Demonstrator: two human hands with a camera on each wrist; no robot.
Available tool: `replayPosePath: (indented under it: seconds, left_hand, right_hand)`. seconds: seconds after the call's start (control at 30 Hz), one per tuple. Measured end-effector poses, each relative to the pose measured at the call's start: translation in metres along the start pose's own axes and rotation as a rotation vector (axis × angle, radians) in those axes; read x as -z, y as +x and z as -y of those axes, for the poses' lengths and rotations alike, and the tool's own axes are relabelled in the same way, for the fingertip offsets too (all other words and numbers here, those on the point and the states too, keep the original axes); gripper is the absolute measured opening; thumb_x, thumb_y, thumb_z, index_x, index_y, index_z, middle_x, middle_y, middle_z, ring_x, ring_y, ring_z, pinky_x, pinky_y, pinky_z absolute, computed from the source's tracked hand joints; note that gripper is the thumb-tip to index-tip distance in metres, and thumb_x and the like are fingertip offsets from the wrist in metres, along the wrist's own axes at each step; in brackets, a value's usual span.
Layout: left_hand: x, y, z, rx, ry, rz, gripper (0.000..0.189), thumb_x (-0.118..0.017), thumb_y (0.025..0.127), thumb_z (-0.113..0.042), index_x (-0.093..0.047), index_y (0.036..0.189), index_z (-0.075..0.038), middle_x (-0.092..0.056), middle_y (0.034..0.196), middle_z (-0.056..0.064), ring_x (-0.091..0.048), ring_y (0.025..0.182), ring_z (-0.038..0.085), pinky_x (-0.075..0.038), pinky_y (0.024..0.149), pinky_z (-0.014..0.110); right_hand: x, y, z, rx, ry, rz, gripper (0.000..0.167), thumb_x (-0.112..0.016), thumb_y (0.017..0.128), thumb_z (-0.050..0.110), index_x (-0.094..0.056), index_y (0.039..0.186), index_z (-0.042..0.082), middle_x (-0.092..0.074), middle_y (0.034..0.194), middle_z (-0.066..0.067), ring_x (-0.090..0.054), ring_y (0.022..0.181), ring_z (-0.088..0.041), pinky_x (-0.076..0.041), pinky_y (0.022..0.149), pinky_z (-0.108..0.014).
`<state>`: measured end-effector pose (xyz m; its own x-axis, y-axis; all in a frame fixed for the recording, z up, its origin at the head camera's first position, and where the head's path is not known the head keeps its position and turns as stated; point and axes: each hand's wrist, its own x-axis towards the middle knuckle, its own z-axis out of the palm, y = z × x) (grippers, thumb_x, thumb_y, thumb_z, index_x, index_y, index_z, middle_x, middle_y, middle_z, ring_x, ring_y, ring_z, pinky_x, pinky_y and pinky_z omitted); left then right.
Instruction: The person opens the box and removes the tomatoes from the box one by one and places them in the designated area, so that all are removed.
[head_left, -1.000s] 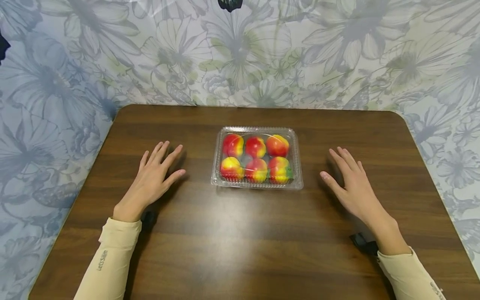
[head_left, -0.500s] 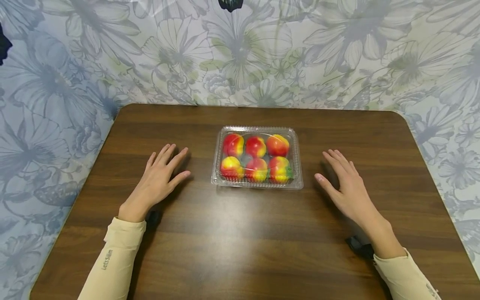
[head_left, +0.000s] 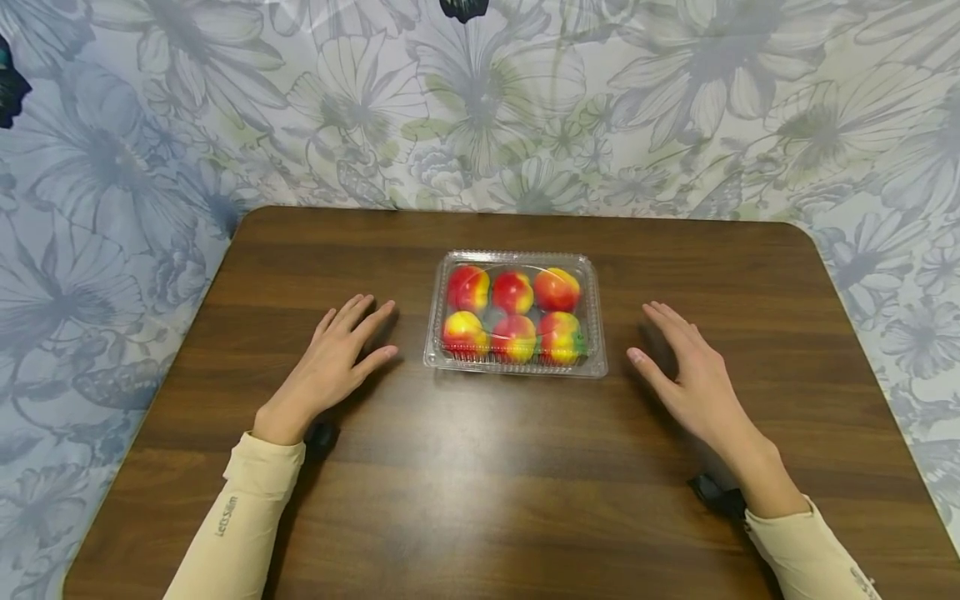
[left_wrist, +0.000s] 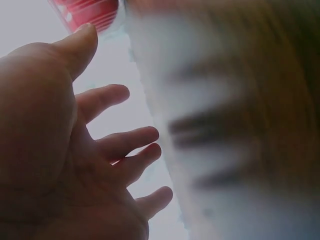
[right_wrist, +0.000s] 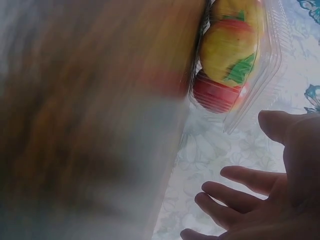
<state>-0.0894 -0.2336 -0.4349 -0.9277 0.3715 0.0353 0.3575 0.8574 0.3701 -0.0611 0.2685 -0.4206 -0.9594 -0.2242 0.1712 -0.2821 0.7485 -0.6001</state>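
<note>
A clear plastic clamshell container (head_left: 516, 368) with its lid down sits on the brown wooden table, and several red-and-yellow peach-like fruits (head_left: 512, 292) show through it in two rows. To its left, my left hand (head_left: 330, 358) is spread over the table, thumb pointing at the container and a gap between them. On the other side my right hand (head_left: 693, 379) holds nothing, its fingers extended and its thumb a short way from the container's right edge. A green leaf (right_wrist: 241, 69) shows on one fruit in the right wrist view.
The brown table (head_left: 465, 483) has rounded far corners and meets a wall covering (head_left: 480, 108) with grey and blue flowers. A dark strap piece (head_left: 716, 496) is at the right wrist, and another dark piece (head_left: 321, 437) at the left wrist.
My left hand has moved right, closer to the container. The right hand has shifted slightly left, also closer. The container has stayed in place.
</note>
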Motion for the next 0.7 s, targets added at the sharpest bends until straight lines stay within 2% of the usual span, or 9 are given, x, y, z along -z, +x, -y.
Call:
replayPosePath:
  seconds: [0.2,0.47,0.7]
  left_hand:
    - [-0.004,0.001,-0.004,-0.021,-0.012,-0.002,0.069,-0.067,0.102,-0.044,-0.044,0.16,-0.014,-0.038,0.164,0.026,-0.027,0.157,0.044,-0.019,0.125,0.071]
    - [-0.01,0.003,-0.011,-0.038,-0.034,-0.011,0.067,-0.069,0.101,-0.043,-0.05,0.157,-0.013,-0.041,0.163,0.023,-0.029,0.157,0.042,-0.014,0.125,0.072]
    - [-0.01,0.003,-0.013,-0.046,-0.126,-0.007,0.062,-0.068,0.103,-0.04,-0.051,0.156,-0.012,-0.042,0.163,0.022,-0.029,0.157,0.04,-0.014,0.127,0.071]
  right_hand:
    - [-0.002,-0.001,0.003,-0.016,0.004,0.019,0.063,-0.065,0.105,0.033,-0.042,0.161,0.016,-0.041,0.166,-0.015,-0.038,0.152,-0.044,-0.034,0.117,-0.07]
    - [-0.005,-0.004,0.007,0.006,0.059,0.033,0.057,-0.059,0.109,0.029,-0.042,0.162,0.018,-0.044,0.164,-0.016,-0.039,0.153,-0.042,-0.028,0.125,-0.064]
    - [-0.012,0.001,0.011,0.012,0.099,0.043,0.051,-0.055,0.111,0.029,-0.045,0.16,0.018,-0.048,0.163,-0.009,-0.042,0.152,-0.038,-0.035,0.12,-0.064]
